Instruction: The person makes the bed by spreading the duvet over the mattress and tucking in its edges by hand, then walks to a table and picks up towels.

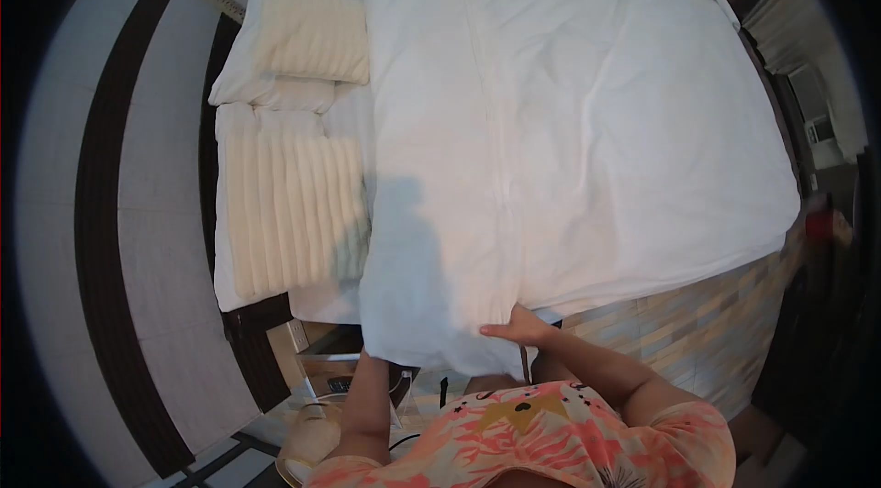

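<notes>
A white duvet (pixel 633 139) covers most of the bed, with a wide band folded back (pixel 431 103) toward the pillow end. My right hand (pixel 521 328) grips the near edge of this fold, its thumb on top and its other fingers hidden beneath the cloth. At the fold's near left corner, my left hand (pixel 369 360) reaches under the duvet. Its fingers are out of sight behind the cloth. Two cream ribbed pillows, the near one (pixel 284 204) and the far one (pixel 312 34), rest on white pillows by the headboard.
A bedside table (pixel 321 364) with a small dark object on it stands by my left arm, near a round lamp shade (pixel 312 440). The padded headboard (pixel 165 185) runs along the left. Tiled floor (pixel 661 332) lies along the near side, and dark furniture (pixel 808 341) stands at right.
</notes>
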`<state>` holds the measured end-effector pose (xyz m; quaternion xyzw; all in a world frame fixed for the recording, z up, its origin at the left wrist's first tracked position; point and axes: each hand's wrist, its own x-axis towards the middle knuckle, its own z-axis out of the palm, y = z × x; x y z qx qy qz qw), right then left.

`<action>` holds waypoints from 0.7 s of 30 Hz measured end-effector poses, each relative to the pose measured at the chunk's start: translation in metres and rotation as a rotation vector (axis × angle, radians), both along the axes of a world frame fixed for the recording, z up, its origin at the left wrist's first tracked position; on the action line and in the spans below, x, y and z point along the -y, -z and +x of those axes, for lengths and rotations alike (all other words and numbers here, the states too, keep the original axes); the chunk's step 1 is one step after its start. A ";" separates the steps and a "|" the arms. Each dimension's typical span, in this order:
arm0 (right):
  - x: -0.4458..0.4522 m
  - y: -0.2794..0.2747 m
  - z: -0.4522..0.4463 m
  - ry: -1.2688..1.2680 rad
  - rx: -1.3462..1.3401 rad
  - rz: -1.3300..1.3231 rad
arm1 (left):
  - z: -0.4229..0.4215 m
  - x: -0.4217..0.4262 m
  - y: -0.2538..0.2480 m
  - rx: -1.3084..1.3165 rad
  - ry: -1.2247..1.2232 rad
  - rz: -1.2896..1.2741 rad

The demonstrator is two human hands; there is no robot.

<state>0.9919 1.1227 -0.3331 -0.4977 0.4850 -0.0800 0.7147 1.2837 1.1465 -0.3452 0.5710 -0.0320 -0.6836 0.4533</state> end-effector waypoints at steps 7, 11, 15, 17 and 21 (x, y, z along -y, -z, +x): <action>0.003 -0.065 -0.044 0.128 0.123 0.100 | -0.008 -0.019 0.035 0.200 0.330 0.091; -0.068 0.075 -0.113 -0.470 -0.566 -0.183 | 0.069 -0.110 0.107 1.405 1.728 0.000; -0.145 0.134 -0.189 -0.249 -0.609 0.168 | 0.105 -0.155 0.144 1.207 1.605 0.440; -0.166 0.159 -0.230 -0.066 -0.777 0.362 | 0.042 -0.123 0.107 1.131 1.690 0.340; -0.146 0.179 -0.300 1.263 -0.631 0.611 | -0.123 -0.069 0.064 0.852 1.929 -0.333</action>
